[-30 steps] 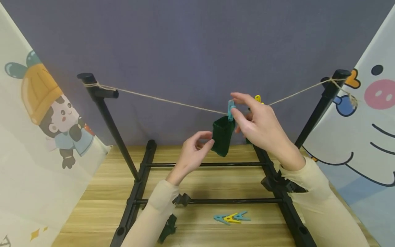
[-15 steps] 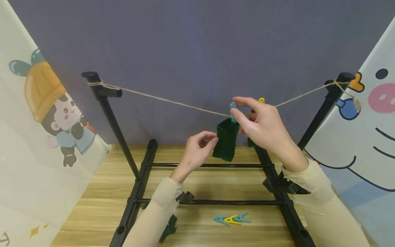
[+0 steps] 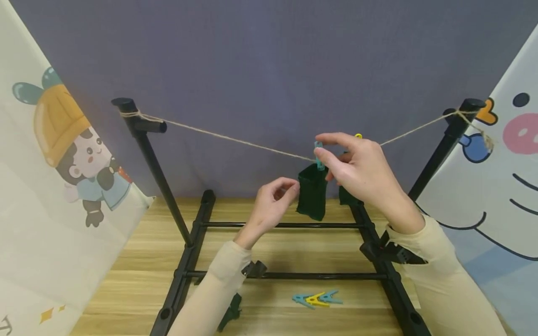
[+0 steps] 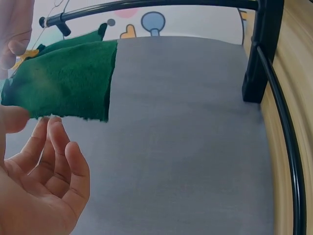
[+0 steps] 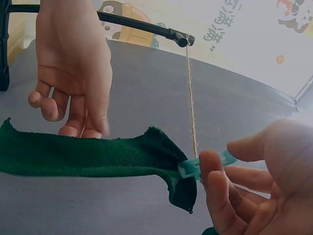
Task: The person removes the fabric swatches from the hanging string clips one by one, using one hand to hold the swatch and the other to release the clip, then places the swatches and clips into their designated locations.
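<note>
A small dark green cloth (image 3: 312,193) hangs from the twine line (image 3: 235,140), held by a blue clothespin (image 3: 319,156) at its top right. My right hand (image 3: 361,170) pinches that clothespin's upper end between thumb and fingers; the right wrist view shows the clothespin (image 5: 190,168) biting the cloth (image 5: 98,155) beside the twine. My left hand (image 3: 271,203) is at the cloth's left edge, fingertips right at the border. In the left wrist view, its fingers (image 4: 59,132) are loosely bent below the cloth (image 4: 68,83). Part of a second green cloth (image 3: 348,197) hangs behind my right hand.
Black posts (image 3: 153,163) of a frame carry the twine. A yellow clothespin (image 3: 358,136) shows past my right hand. Two blue clothespins and a yellow clothespin (image 3: 317,299) lie on the wooden table (image 3: 353,315). Another green cloth (image 3: 230,313) lies by my left sleeve.
The hanging cloth has swung from tilted to nearly straight, its front turned more toward me. Both hands have shifted slightly right in the head view, the right one keeping hold of the blue clothespin.
</note>
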Available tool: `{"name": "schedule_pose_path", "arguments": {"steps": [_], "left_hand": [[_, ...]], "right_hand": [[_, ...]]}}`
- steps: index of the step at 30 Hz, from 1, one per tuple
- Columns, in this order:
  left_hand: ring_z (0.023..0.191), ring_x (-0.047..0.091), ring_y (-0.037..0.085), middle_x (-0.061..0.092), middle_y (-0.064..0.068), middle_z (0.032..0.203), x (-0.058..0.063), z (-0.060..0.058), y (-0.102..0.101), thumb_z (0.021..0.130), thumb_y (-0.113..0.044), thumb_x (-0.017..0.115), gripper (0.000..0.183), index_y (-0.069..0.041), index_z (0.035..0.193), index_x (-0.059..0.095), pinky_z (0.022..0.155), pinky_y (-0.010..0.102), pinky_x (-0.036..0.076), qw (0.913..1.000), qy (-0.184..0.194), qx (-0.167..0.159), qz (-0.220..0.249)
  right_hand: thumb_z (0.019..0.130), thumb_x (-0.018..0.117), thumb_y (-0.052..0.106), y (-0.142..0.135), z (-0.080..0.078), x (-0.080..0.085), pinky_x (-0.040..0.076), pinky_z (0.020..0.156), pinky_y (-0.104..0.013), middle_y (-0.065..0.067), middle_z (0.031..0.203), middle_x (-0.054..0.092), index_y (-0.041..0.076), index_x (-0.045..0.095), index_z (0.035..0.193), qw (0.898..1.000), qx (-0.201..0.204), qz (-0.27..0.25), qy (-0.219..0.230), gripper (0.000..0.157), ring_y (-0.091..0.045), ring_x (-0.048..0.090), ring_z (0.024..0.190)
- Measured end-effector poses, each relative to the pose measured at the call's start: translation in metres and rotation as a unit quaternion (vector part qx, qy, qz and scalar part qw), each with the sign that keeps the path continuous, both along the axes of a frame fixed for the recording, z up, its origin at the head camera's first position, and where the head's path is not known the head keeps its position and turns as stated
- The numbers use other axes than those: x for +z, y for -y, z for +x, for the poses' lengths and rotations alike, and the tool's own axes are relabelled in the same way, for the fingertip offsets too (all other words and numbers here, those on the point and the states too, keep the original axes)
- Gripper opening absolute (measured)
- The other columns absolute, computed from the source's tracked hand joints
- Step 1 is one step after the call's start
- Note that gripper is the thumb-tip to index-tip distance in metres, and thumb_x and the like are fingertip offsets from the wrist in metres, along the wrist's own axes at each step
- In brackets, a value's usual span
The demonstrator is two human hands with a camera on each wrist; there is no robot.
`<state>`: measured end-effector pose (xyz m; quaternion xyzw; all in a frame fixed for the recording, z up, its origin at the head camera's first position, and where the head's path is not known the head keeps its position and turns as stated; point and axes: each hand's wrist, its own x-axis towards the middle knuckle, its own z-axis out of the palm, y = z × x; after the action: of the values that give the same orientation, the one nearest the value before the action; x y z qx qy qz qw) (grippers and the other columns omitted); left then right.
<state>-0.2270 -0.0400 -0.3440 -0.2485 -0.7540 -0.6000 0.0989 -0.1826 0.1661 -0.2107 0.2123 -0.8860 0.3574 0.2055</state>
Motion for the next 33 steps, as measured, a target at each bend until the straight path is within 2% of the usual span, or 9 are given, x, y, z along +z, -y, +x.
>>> {"name": "schedule_pose_path", "arguments": {"steps": [6, 11, 17, 25, 33], "left_hand": [[0.08, 0.066, 0.013, 0.076, 0.012, 0.105, 0.003, 0.003, -0.004, 0.106, -0.028, 0.065, 0.028, -0.007, 0.122, 0.076, 0.071, 0.028, 0.053, 0.9998, 0.018, -0.002, -0.005], [0.081, 0.067, 0.015, 0.076, 0.011, 0.105, 0.003, 0.005, -0.005, 0.104, -0.026, 0.068, 0.024, -0.007, 0.117, 0.076, 0.072, 0.029, 0.056, 0.9998, 0.018, -0.002, -0.012], [0.078, 0.066, 0.013, 0.076, 0.011, 0.1, 0.002, 0.006, -0.005, 0.104, -0.025, 0.068, 0.02, -0.008, 0.111, 0.077, 0.069, 0.028, 0.055, 0.9999, 0.011, -0.004, -0.008], [0.076, 0.065, 0.014, 0.076, 0.011, 0.099, 0.002, 0.005, -0.004, 0.104, -0.024, 0.069, 0.019, -0.008, 0.112, 0.077, 0.067, 0.027, 0.053, 0.9999, 0.008, -0.004, -0.007], [0.077, 0.063, 0.011, 0.075, 0.01, 0.1, 0.0, 0.004, -0.003, 0.103, -0.022, 0.069, 0.019, -0.007, 0.114, 0.076, 0.069, 0.027, 0.053, 0.9999, 0.0, 0.007, -0.009]], "right_hand": [[0.106, 0.067, 0.035, 0.001, 0.001, 0.001, 0.032, 0.038, -0.03, -0.003, 0.062, 0.07, 0.02, 0.074, 0.133, 1.0, -0.006, -0.001, -0.004, 0.032, -0.015, 0.064, 0.05], [0.105, 0.069, 0.031, 0.001, 0.002, -0.001, 0.029, 0.037, -0.03, -0.002, 0.061, 0.07, 0.018, 0.074, 0.131, 1.0, -0.004, -0.002, -0.013, 0.03, -0.017, 0.063, 0.048], [0.104, 0.072, 0.025, 0.001, 0.001, -0.006, 0.028, 0.036, -0.029, -0.001, 0.059, 0.07, 0.016, 0.075, 0.129, 0.999, 0.009, -0.007, -0.042, 0.027, -0.009, 0.063, 0.05], [0.103, 0.073, 0.018, 0.002, -0.002, -0.011, 0.028, 0.035, -0.028, -0.006, 0.075, 0.079, 0.013, 0.077, 0.125, 0.996, 0.018, -0.028, -0.079, 0.023, -0.004, 0.061, 0.048], [0.1, 0.076, 0.013, 0.004, -0.004, -0.015, 0.032, 0.037, -0.024, -0.007, 0.106, 0.081, 0.011, 0.08, 0.122, 0.992, 0.013, -0.042, -0.118, 0.023, -0.001, 0.057, 0.045]]}}
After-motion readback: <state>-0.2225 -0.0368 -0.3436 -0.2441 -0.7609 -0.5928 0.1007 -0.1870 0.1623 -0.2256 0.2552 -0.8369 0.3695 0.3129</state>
